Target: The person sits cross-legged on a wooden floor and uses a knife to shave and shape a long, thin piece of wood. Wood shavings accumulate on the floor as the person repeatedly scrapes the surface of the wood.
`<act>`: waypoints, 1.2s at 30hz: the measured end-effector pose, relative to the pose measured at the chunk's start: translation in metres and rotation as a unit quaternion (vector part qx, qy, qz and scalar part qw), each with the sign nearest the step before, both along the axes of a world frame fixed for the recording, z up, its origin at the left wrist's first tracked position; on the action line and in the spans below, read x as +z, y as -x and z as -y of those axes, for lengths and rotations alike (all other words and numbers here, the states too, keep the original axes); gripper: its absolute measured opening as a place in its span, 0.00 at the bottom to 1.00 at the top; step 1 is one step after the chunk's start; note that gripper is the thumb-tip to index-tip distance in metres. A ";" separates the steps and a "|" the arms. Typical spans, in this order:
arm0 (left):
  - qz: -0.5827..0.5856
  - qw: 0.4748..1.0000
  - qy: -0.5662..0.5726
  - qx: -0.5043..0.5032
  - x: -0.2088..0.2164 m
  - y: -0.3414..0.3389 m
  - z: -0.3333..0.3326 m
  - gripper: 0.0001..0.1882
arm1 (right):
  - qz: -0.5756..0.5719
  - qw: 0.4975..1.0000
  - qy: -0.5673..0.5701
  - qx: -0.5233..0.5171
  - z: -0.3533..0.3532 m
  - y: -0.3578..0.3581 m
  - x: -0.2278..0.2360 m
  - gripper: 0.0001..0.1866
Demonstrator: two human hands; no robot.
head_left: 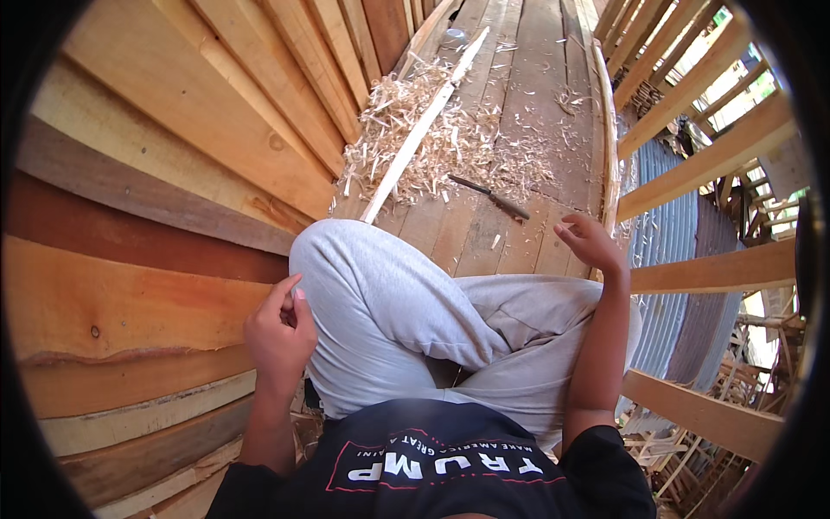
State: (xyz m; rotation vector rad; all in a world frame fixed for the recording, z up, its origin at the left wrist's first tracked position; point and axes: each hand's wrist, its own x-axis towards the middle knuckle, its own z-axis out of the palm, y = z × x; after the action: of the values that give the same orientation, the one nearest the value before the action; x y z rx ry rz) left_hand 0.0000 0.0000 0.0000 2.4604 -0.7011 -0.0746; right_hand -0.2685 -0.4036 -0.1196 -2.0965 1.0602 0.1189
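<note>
My left hand (281,333) is beside my left knee, thumb and forefinger apart, with nothing in it. Its fingertips come close to the grey trouser cloth (372,285). On the right, my right hand (592,245) hovers by my other knee, fingers loosely bent and apart, also bare of any object. Nearest to it lies a knife (497,200) with a dark narrow blade and a brown handle, flat on the plank floor (471,246). A long pale wood strip (424,130) slants across a heap of curled shavings (389,121), its near end by my left knee.
Wooden boards (173,112) form a wall close on my left. Spaced wooden slats (709,156) make a railing on the right, with corrugated metal sheets (661,251) beyond. A small clear round object (453,37) sits at the far end of the floor.
</note>
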 end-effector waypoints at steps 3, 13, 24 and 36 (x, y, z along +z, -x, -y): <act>0.008 0.988 0.131 -0.076 0.016 -0.005 0.091 0.12 | 0.007 0.998 0.064 0.006 0.021 0.001 0.009 0.26; -0.073 0.909 -0.374 -0.171 -0.198 -0.165 0.269 0.32 | -0.113 0.980 0.129 0.099 0.019 -0.051 -0.042 0.24; -0.009 0.970 -0.240 -0.045 -0.126 -0.119 0.265 0.17 | -0.106 0.958 0.259 0.068 0.021 -0.068 -0.135 0.13; -0.255 0.953 0.014 -0.161 -0.045 -0.086 0.247 0.14 | -0.062 0.992 0.113 -0.019 0.018 -0.066 -0.086 0.24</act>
State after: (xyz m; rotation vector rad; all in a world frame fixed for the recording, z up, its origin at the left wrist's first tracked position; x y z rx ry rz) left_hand 0.0860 -0.2471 -0.0453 2.1372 -0.8449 -0.7884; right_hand -0.2028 -0.4214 -0.2054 -2.2944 1.2350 0.1161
